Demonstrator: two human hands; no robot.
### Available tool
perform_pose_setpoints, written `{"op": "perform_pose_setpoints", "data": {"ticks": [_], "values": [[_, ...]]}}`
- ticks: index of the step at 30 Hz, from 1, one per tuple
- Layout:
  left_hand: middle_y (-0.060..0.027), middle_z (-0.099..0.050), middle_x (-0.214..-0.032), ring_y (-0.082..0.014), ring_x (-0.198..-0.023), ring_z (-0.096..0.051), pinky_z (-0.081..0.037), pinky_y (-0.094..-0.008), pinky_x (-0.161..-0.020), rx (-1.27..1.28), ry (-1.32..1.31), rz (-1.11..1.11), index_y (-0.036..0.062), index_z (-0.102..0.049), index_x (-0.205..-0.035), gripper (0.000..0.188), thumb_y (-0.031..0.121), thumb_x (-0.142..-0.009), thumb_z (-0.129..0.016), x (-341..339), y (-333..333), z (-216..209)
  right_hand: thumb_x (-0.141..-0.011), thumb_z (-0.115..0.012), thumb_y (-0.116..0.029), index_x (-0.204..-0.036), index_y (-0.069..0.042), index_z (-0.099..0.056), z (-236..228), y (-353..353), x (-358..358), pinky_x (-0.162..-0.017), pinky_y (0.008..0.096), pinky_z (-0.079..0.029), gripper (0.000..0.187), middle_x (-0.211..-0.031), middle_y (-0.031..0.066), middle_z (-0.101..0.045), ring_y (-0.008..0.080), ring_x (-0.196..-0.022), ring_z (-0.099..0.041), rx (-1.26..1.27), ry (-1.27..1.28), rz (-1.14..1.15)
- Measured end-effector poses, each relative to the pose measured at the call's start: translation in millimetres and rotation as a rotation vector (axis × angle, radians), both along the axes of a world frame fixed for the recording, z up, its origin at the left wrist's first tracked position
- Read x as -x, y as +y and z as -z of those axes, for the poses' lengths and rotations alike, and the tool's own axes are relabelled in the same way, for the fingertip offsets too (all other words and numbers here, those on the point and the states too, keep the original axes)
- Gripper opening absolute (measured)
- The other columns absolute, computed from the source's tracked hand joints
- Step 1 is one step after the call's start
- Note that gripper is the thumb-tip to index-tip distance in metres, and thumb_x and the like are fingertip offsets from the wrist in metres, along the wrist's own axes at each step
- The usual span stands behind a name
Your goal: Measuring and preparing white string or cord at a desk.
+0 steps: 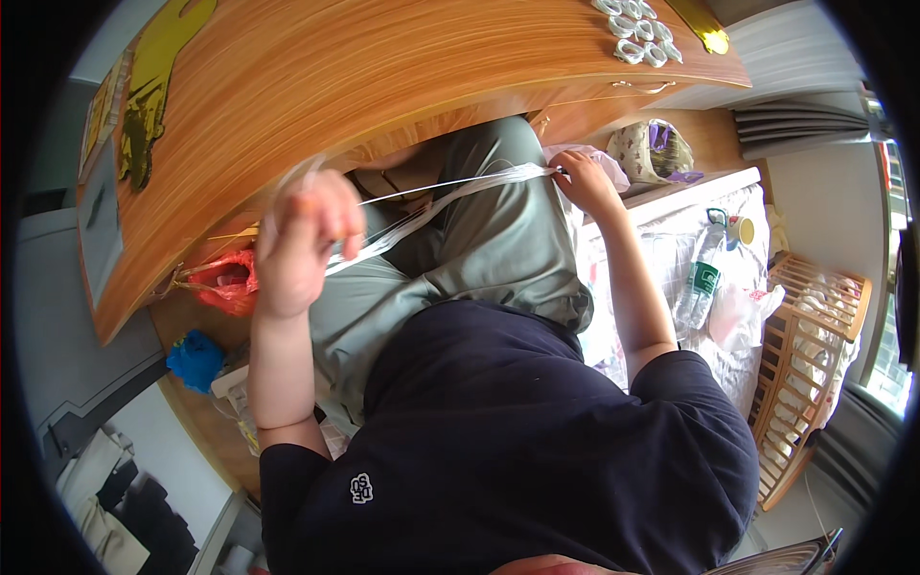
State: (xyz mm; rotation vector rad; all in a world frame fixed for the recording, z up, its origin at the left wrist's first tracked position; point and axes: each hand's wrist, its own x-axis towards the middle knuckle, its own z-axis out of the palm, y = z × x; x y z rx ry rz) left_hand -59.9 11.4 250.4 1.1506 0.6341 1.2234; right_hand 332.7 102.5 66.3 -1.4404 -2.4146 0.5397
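Note:
A bundle of thin white string [498,179] stretches across my lap, over the grey-green trousers [508,240]. At its right end my right hand [586,184] is closed, pinching the strands between thumb and fingers. My left hand [309,240] is raised near the desk edge and blurred by motion. Its fingers look curled, and one taut strand runs to it from the right. Pale loops show faintly above the left hand, too smeared to follow. The slacker strands hang below the taut one and pass behind the left hand.
The wooden desk [383,77] carries several small coiled white bundles [640,31] and a shiny yellow sheet [158,96]. A red bag [225,283] and blue bag [195,359] lie left. On the right bed are a plastic bottle [704,273] and a yellow cup [741,230].

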Motion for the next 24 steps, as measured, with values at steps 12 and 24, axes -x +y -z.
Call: {"op": "perform_pose_setpoints", "data": {"ticks": [12,24], "values": [[0.0049,-0.037,-0.061,-0.0114,-0.053,-0.036,-0.027,-0.0286,-0.052,-0.35,-0.33,-0.462,0.0149,-0.041,-0.058,0.04,0.026,-0.096,-0.05,157,-138,-111,-0.081,-0.064,-0.007,-0.093,-0.003,-0.063,-1,4,-7,-0.079,0.0409,-0.048,0.013,-0.092,0.0133,-0.064,0.0338,-0.09,-0.061,0.043,0.054,0.009],[0.0035,-0.038,-0.061,-0.0155,-0.055,-0.038,-0.031,-0.0333,-0.057,-0.389,-0.02,-2.086,0.0201,-0.043,-0.062,0.023,0.02,-0.083,-0.051,421,-340,-88,-0.081,-0.066,-0.012,-0.088,-0.004,-0.066,7,10,-15,-0.077,0.0381,-0.05,0.01,-0.091,0.0111,-0.066,0.0315,-0.088,-0.063,0.036,0.018,0.071]]}}
